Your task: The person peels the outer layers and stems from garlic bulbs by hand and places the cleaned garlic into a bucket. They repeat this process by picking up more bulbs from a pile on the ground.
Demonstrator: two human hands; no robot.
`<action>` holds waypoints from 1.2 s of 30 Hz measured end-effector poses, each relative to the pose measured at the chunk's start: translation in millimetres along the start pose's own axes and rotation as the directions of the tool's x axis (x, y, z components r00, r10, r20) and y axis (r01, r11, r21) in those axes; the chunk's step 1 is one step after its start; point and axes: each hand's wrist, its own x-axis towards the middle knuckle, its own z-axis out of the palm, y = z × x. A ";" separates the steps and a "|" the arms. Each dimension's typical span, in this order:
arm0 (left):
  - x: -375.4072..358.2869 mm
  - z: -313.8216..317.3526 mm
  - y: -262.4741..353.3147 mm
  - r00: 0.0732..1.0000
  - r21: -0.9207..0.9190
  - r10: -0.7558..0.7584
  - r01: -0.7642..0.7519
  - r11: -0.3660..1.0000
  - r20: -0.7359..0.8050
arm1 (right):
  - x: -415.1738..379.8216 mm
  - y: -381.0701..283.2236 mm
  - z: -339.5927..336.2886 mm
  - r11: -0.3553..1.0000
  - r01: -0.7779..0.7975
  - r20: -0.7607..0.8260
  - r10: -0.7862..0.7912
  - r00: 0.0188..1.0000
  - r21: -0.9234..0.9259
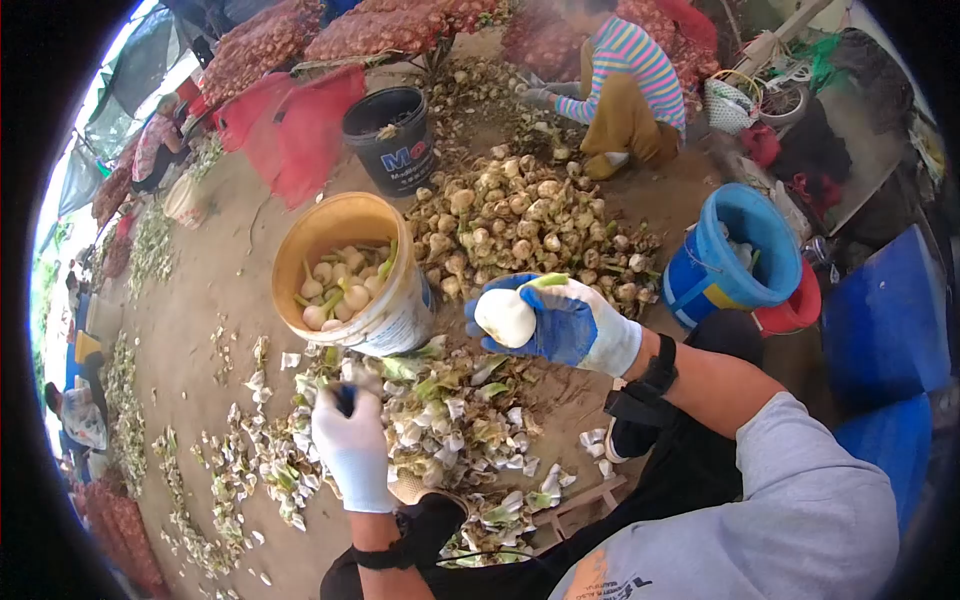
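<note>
My right hand (585, 335), in a white glove with a blue coated palm, holds a smooth white garlic bulb (505, 317) with a short green stem. The bulb rests against the palm and fingers, in front of the heap of unpeeled garlic (520, 215). My left hand (350, 440), gloved the same way, is closed with curled fingers above the peelings (430, 430). Some blur at its fingertips hides what they hold, if anything. Beyond it stands a yellowish-white bucket (290, 250) with several peeled bulbs (345, 285) inside.
A black bucket (400, 180) stands behind the garlic heap, and a blue bucket (690, 285) is at the right. A person in a striped top (635, 75) crouches across the heap. Filled red net sacks (380, 28) lie at the back. Blue containers (885, 310) stand at far right.
</note>
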 end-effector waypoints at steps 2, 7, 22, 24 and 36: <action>-14.2 4.9 -11.8 0.963 0.461 0.242 -0.267 0.846 0.115 | 1.0 -2.9 -9.5 0.996 -0.021 0.022 0.019 1.000 0.087; -34.8 2.9 -25.6 0.888 0.657 0.212 -0.447 0.607 0.408 | 23.0 8.5 -37.3 0.991 -0.129 -0.122 0.130 0.984 0.017; -32.2 20.0 6.1 0.880 0.663 0.154 -0.443 0.603 0.448 | 128.2 51.3 -73.8 0.461 -0.147 -0.340 -0.371 0.864 -0.875; -36.3 23.1 15.6 0.869 0.658 0.127 -0.450 0.603 0.478 | 103.4 36.7 -135.4 0.398 -0.284 -0.460 -0.469 0.754 -0.872; -26.2 40.9 15.2 0.740 0.579 0.072 -0.579 0.574 0.668 | 170.9 -28.1 -251.9 -0.664 -0.482 -0.501 -0.183 0.846 -0.572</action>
